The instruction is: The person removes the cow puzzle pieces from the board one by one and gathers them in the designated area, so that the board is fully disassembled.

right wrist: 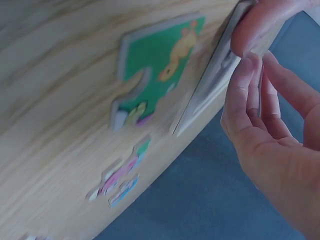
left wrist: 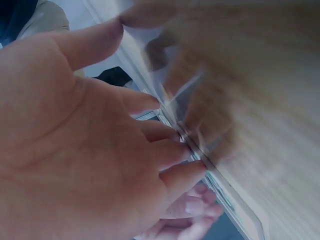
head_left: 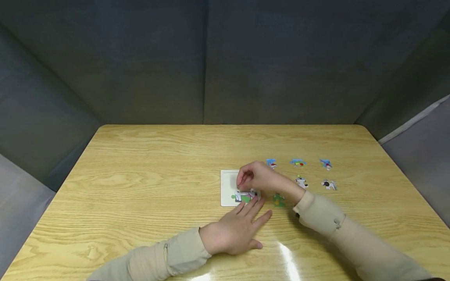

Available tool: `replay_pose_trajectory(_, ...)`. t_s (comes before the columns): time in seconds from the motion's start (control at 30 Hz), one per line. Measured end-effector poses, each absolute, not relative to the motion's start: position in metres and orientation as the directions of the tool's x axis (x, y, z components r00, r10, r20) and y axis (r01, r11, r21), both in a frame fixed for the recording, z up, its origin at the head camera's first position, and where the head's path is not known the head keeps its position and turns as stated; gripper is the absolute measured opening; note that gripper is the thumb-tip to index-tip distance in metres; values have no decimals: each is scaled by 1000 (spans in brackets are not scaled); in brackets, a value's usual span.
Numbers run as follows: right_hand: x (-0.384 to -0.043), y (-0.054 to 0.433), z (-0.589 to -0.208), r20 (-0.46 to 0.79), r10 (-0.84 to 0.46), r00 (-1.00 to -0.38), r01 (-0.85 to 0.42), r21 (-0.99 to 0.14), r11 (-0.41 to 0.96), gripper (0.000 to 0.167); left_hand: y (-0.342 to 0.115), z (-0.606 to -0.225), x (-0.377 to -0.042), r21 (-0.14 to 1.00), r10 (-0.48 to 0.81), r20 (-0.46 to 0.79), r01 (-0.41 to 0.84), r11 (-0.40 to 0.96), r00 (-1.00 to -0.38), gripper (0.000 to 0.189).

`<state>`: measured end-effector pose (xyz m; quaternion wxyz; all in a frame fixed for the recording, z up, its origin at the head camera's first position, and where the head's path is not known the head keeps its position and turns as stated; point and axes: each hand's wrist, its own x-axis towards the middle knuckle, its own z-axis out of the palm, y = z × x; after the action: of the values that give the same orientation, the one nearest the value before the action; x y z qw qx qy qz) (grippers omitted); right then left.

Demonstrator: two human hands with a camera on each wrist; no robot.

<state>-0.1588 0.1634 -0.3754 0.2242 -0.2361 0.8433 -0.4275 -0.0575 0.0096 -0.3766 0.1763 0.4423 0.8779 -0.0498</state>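
A pale puzzle tray (head_left: 228, 179) lies near the table's middle. Inside it, puzzle pieces (head_left: 245, 198) with green, white and pink parts sit toward the lower right. My left hand (head_left: 239, 230) reaches in from below, fingers spread and straight, fingertips right at the pieces and the tray's near edge. Over the tray is my right hand (head_left: 258, 177), its fingers bent downward and its thumb close to the fingertips, just above the pieces. In the right wrist view the fingertips (right wrist: 247, 65) come together beside the tray; I cannot tell whether something is between them.
Right of the tray lies a green piece with a duck (head_left: 279, 200). Farther right are a white piece (head_left: 301, 182) and a black-and-white one (head_left: 329, 184). Behind them, blue-topped pieces (head_left: 298, 162) form a row. Dark cloth panels (head_left: 274, 62) stand beyond the wooden table (head_left: 147, 175).
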Motion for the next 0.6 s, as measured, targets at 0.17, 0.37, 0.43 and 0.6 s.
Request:
replay_pose_trajectory(0.17, -160, 155, -378, -182, -608, -773, -234, -809, 539, 6, 10, -376, -56, 58, 758, -357, 797, 601, -546, 78)
replay_pose_trajectory(0.37, -161, 149, -376, -208, -632, -746, -237, -804, 545, 7, 10, -376, -57, 48, 761, -358, 803, 594, -541, 78)
replay_pose_trajectory(0.43, -161, 148, -376, -220, -634, -741, -231, -803, 549, 8, 10, -376, -57, 46, 762, -357, 805, 592, -540, 77)
replay_pose_trajectory(0.6, -161, 147, -374, -224, -641, -734, -236, -801, 550, 8, 10, -376, -57, 51, 766, -354, 807, 589, -537, 77)
